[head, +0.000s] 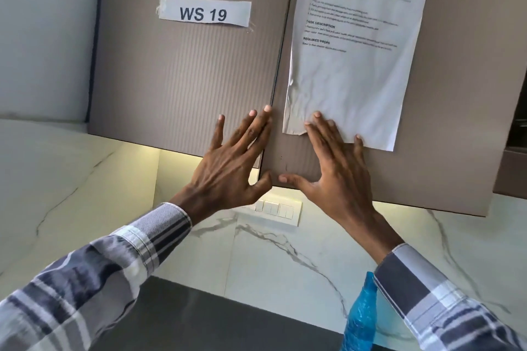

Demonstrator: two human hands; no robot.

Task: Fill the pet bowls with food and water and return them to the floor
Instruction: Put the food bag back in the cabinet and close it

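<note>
On the cabinet point(182, 88) doors (ribbed, closed), left hand point(228, 168) and right hand point(333, 177) press flat, fingers spread, gripping nothing.

label point(204, 12) on left cabinet door point(182, 71) | printed sheet point(353, 48) on right cabinet door point(456, 122) | switch panel point(273, 212) on wall below cabinets | bottle point(360, 313) on counter point(199, 322), lower right
</note>
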